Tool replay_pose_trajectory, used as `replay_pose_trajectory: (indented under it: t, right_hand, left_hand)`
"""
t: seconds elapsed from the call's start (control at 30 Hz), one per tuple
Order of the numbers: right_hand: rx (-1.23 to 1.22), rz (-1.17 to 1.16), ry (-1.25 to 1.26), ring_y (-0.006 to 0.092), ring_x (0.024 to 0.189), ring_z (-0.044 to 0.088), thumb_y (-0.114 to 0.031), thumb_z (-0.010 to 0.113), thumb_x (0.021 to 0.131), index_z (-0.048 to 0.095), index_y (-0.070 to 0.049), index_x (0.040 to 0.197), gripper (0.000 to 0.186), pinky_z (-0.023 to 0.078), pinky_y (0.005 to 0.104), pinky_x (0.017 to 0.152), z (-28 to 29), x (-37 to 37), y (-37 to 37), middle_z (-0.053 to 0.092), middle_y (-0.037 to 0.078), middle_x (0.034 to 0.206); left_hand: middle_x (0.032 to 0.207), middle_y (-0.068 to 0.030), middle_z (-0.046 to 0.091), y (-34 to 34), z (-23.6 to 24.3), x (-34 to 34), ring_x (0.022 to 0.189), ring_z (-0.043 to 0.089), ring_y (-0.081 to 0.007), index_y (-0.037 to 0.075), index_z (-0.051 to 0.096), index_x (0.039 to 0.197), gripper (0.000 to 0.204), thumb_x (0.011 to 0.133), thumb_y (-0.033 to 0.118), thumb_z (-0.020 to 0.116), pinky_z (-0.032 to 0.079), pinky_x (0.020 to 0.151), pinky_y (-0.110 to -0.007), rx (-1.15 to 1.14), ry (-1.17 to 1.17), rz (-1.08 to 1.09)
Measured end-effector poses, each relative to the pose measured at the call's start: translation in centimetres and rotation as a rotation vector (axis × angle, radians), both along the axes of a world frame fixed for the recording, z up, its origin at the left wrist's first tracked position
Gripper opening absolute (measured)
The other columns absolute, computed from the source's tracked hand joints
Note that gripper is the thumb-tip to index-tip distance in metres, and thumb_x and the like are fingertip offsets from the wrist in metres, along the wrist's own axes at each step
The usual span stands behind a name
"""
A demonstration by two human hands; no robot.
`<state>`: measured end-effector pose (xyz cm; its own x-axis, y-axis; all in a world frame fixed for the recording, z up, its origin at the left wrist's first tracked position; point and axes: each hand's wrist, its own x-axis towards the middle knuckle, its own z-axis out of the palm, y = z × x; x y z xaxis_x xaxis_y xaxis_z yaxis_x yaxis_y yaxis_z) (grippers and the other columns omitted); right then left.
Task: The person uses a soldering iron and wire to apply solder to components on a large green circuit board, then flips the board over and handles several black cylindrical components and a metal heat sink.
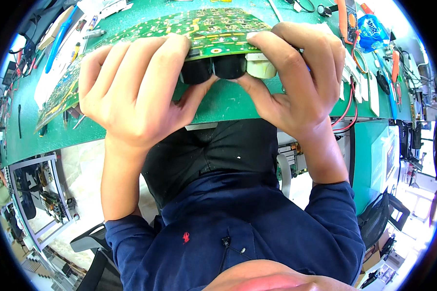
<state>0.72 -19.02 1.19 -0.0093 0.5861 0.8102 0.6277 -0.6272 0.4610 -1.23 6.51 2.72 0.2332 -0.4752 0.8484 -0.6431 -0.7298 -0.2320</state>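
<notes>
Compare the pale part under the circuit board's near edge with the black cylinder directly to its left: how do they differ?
Colour: the pale part is creamy white; the black cylinder is dark.
Place: the pale part is rightmost in the visible row; the black cylinder is in the middle.
Both sit beneath the circuit board.

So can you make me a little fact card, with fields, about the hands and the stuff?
left hand: holds the circuit board, fingers above, thumb below
right hand: same grip, at the board's right part
under near edge: two black round parts, one pale part
table: green
far right: blue packet
</notes>
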Motion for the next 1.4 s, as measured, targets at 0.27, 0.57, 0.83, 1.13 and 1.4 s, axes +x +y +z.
replay_pose_trajectory:
  t: [0.27,0.57,0.83,1.13,1.4]
  right_hand:
    - [0.285,-0.1,0.358,0.0225,0.087,0.056,-0.038,0.083,0.069,0.072,-0.012,0.105,0.046,0.043,0.0348,0.078,-0.6,-4.1,3.0,0.063,0.003,0.097]
    - [0.147,-0.056,0.202,0.0216,0.089,0.056,-0.041,0.082,0.071,0.072,-0.015,0.104,0.044,0.043,0.0343,0.08,-1.0,-3.8,2.3,0.06,0.001,0.096]
    - [0.12,-0.081,0.228,0.0195,0.086,0.054,-0.04,0.082,0.074,0.069,-0.017,0.106,0.042,0.043,0.0315,0.078,-2.0,-4.8,2.1,0.056,0.0,0.097]
    - [0.119,-0.1,0.27,0.0177,0.089,0.051,-0.036,0.085,0.072,0.068,-0.02,0.105,0.04,0.042,0.0288,0.076,-3.7,-6.1,2.2,0.053,-0.002,0.098]
    - [0.291,-0.059,0.159,0.0125,0.085,0.053,-0.03,0.072,0.07,0.074,-0.022,0.097,0.028,0.036,0.0296,0.079,-6.7,-6.3,3.3,0.06,-0.007,0.092]
  left_hand:
    - [0.087,-0.0029,0.073,0.0,-1.3,-1.1,0.077,0.068,-0.0178,0.009,0.071,0.094,0.045,0.061,0.033,0.088,0.046,0.078,-0.029,0.025,0.032,0.071]
    - [0.091,-0.0034,0.074,-0.1,-1.5,-1.9,0.078,0.068,-0.0166,0.007,0.07,0.096,0.046,0.063,0.034,0.087,0.045,0.081,-0.029,0.06,0.052,0.112]
    - [0.095,-0.0027,0.075,0.1,-2.7,-2.5,0.08,0.069,-0.0149,0.009,0.066,0.102,0.047,0.068,0.037,0.085,0.042,0.081,-0.027,0.085,0.036,0.109]
    - [0.096,-0.0021,0.075,0.1,-4.9,-3.3,0.083,0.069,-0.0134,0.011,0.066,0.101,0.046,0.067,0.034,0.086,0.041,0.08,-0.025,0.033,0.026,0.089]
    - [0.095,-0.0025,0.075,-0.1,-6.3,-4.4,0.083,0.07,-0.0148,0.011,0.066,0.1,0.045,0.065,0.03,0.087,0.044,0.079,-0.025,-0.012,0.063,0.098]
